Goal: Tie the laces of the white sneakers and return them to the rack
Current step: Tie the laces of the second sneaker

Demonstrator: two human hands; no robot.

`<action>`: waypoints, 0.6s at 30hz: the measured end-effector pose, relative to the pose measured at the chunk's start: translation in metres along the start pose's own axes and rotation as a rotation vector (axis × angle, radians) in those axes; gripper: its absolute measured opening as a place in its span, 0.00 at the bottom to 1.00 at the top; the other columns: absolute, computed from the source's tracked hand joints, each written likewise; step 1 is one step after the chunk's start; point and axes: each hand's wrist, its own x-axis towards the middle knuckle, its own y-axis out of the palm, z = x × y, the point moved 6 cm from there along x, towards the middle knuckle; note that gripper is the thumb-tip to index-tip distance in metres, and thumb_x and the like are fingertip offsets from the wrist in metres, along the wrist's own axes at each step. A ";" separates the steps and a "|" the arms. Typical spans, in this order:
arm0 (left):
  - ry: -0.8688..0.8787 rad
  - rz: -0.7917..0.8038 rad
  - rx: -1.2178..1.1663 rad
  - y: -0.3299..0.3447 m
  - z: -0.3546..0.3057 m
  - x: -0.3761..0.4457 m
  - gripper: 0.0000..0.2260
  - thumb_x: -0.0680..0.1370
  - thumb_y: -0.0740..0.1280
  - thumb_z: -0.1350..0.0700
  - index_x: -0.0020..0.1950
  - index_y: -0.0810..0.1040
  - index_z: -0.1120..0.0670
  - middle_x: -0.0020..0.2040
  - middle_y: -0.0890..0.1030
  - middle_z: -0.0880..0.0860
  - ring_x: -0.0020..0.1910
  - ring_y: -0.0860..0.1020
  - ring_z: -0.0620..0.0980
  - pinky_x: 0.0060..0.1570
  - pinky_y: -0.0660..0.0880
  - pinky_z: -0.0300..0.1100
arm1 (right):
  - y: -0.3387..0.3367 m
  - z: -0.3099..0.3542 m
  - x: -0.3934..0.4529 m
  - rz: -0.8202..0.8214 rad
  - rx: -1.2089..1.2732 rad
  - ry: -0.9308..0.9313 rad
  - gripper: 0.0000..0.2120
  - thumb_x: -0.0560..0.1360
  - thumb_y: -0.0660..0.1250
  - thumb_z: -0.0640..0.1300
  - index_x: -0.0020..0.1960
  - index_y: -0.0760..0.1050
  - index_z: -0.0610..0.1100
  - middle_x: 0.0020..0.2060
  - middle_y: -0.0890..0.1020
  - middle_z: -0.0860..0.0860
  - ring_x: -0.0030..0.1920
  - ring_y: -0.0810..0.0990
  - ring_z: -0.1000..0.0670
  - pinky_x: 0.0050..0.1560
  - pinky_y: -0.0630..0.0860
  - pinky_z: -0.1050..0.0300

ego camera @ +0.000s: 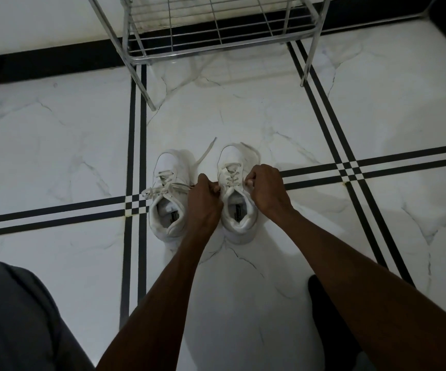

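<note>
- Right now the step in hand looks like the tying of the right sneaker point(236, 188): both hands sit at its tongue, one on each side, pulling outward.
- Left hand point(205, 194) is curled, its fingers pinching what seems to be a lace end at the shoe's inner edge; right hand point(266, 187) is curled too, pinching a bit of white lace at the outer edge.
- Whether a knot has formed between them I cannot tell; the hands hide it.
- Next, by my reckoning, comes making and drawing tight a bow, without letting go of either end.
- Left sneaker point(168, 192) stands just beside its pair on the floor point(243, 116), its laces point(163, 189) already bowed, one end trailing forward.
- Wire rack point(216, 30) stands beyond the toes, well apart, its bottom shelf bare; nothing lies between shoes and rack.
</note>
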 end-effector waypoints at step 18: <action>-0.274 0.289 -0.576 -0.019 0.004 0.025 0.18 0.84 0.57 0.54 0.52 0.83 0.64 0.51 0.88 0.57 0.53 0.86 0.53 0.55 0.79 0.47 | -0.028 -0.013 0.014 0.408 0.786 0.473 0.12 0.80 0.63 0.46 0.42 0.77 0.40 0.47 0.87 0.46 0.53 0.83 0.48 0.60 0.77 0.49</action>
